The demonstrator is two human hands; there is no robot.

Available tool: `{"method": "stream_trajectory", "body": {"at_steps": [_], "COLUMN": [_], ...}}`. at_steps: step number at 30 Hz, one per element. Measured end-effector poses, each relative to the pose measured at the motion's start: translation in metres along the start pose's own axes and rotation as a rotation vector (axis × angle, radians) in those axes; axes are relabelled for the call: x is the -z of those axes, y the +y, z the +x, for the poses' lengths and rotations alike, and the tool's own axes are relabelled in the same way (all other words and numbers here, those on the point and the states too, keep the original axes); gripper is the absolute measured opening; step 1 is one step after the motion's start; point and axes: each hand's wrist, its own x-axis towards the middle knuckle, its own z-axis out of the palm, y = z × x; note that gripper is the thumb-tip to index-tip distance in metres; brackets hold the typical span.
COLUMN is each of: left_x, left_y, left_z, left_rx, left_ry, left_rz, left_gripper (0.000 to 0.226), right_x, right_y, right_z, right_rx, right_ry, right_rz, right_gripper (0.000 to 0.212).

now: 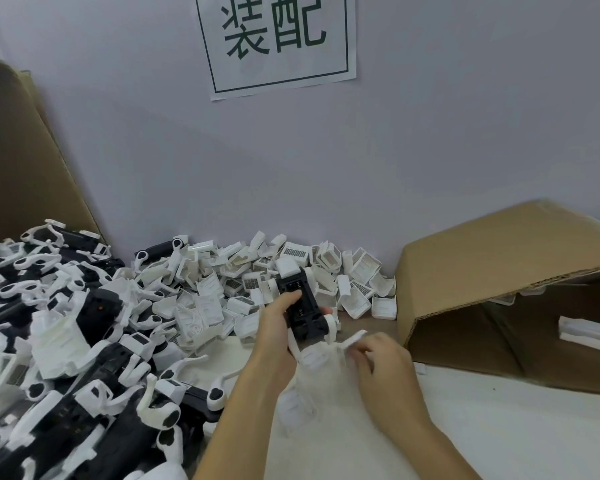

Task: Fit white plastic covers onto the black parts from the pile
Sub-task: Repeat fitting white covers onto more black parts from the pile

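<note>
Head view: my left hand grips a black part at centre frame, thumb across its top, lifted just in front of the heap of white covers along the wall. My right hand, lower right of centre, has curled fingers at a blurred white piece; a cover, I'd guess. The pile of black parts fills the lower left, with a cardboard box at right. Plenty left, I judge.

White table under parts pile, cardboard box
</note>
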Motion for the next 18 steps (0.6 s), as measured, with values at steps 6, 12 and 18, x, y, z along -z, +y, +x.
{"method": "stream_trajectory", "body": {"at_steps": [6,12,18], "left_x": [0.0024,0.0023,0.0013], "left_y": [0.0007,0.0009,-0.0004], "left_z": [-0.0002,0.0002,0.0016], "left_rx": [-0.035,-0.030,-0.043], "left_ry": [0.012,0.003,-0.001], "left_rz": [0.042,0.034,0.069], "left_gripper": [0.017,0.017,0.018], "right_x": [0.0005,-0.0047,0.0003], "right_y": [-0.0025,0.0016,-0.0048], "right_z": [-0.0012,-0.0035,-0.0021], "right_rx": [0.048,0.102,0.004], "right_ry": [0.020,-0.258,-0.028], "right_rz": [-0.039,-0.332,0.058], "right_gripper": [0.037,0.052,0.032]}}
